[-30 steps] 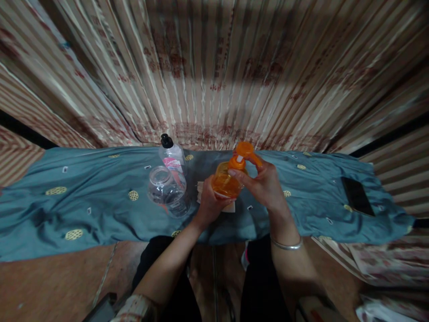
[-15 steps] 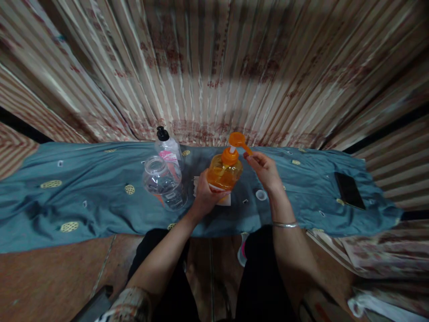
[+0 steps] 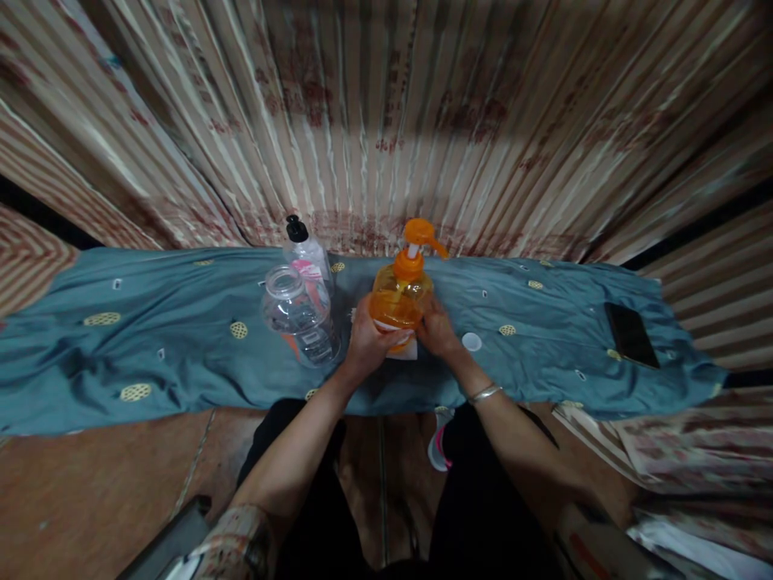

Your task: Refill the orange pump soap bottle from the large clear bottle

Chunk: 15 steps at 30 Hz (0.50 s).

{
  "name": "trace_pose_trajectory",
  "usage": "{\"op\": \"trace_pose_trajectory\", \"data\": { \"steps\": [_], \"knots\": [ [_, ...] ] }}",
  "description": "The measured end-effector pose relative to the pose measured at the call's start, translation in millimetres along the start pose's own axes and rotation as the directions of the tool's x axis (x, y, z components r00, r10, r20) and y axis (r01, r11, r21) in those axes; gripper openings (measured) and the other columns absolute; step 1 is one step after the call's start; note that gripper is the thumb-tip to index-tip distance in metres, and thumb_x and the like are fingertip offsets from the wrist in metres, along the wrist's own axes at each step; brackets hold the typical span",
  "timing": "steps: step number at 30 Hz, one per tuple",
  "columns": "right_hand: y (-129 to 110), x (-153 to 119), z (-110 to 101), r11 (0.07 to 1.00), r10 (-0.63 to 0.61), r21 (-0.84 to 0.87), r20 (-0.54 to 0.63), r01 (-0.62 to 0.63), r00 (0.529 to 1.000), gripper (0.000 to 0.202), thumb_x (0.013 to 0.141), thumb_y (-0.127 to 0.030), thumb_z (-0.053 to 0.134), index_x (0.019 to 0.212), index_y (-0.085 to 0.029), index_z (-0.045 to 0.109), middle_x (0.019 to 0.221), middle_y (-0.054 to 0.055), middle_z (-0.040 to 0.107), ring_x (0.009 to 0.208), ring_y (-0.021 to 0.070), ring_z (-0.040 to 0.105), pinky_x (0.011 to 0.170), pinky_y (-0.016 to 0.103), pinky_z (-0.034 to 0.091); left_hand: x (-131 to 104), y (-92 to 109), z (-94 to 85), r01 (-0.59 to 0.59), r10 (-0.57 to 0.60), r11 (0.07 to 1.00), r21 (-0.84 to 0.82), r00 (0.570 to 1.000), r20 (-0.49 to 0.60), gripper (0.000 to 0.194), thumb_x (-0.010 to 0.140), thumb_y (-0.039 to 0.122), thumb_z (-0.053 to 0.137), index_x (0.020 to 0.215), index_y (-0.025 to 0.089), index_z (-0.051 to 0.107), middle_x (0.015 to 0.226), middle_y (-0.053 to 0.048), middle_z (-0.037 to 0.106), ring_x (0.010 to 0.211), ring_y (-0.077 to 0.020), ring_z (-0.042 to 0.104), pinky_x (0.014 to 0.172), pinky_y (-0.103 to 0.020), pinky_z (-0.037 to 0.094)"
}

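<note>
An orange pump bottle [image 3: 395,302] stands nearly upright between my hands, part full of orange liquid, its pump head [image 3: 421,234] raised with the spout pointing right. My left hand [image 3: 368,338] is wrapped round its lower left side. On the right side, my right hand [image 3: 436,326] grips the bottle too, its fingertips partly hidden behind it. A white paper piece [image 3: 407,350] shows beneath the bottle. Just left of my left hand stands a clear open-mouthed plastic jar [image 3: 295,310], and behind it a clear bottle with a black pump top [image 3: 307,250].
A small white cap [image 3: 472,341] lies right of my right hand on the blue-green cloth [image 3: 193,346]. Farther right is a dark flat phone-like object [image 3: 631,334]. A striped curtain [image 3: 362,121] hangs close behind the cloth-covered surface.
My right hand has left the pump spout and moved down and left onto the bottle's side. The bottle is straighter. My left hand keeps its hold.
</note>
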State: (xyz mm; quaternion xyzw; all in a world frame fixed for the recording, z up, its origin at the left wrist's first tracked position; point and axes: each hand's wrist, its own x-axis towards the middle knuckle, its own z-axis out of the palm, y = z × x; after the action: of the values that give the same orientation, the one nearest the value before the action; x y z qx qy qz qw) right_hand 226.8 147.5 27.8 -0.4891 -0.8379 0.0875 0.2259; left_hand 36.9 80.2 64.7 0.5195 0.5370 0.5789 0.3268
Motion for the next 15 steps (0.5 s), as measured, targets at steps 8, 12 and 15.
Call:
{"op": "trace_pose_trajectory", "data": {
  "steps": [8,12,15],
  "knots": [
    [-29.3,-10.9,3.2,0.999,0.025,0.042,0.141,-0.032,0.99,0.04,0.098,-0.007,0.047,0.133,-0.002,0.066,0.151,0.034,0.064,0.148,0.0396,0.057,0.125,0.058,0.045,1.0,3.4,-8.4,-0.016,0.017,0.999,0.038,0.999,-0.044,0.079,0.057,0.043,0.105,0.119,0.021,0.059,0.127,-0.013,0.073,0.13,-0.0369,0.07,0.115,-0.054,0.053],
    [-24.0,-15.4,-14.1,0.994,0.045,0.088,0.151,-0.059,0.987,0.017,0.098,-0.014,0.055,0.103,-0.016,0.071,0.125,0.025,0.077,0.127,0.0364,0.069,0.116,0.051,0.053,2.1,4.8,-11.1,-0.023,0.025,0.999,0.041,0.998,-0.052,0.078,0.059,0.046,0.104,0.117,0.02,0.059,0.129,-0.014,0.073,0.126,-0.0353,0.072,0.112,-0.052,0.055],
    [-11.8,-21.2,-35.2,0.983,0.105,0.131,0.149,-0.125,0.983,0.012,0.091,-0.017,0.064,0.082,-0.024,0.064,0.095,0.017,0.078,0.098,0.0327,0.074,0.093,0.043,0.059,2.9,4.2,-11.2,-0.02,0.022,0.999,0.044,0.998,-0.057,0.079,0.058,0.044,0.105,0.118,0.02,0.06,0.127,-0.014,0.075,0.123,-0.0349,0.074,0.109,-0.051,0.057]
  ]
}}
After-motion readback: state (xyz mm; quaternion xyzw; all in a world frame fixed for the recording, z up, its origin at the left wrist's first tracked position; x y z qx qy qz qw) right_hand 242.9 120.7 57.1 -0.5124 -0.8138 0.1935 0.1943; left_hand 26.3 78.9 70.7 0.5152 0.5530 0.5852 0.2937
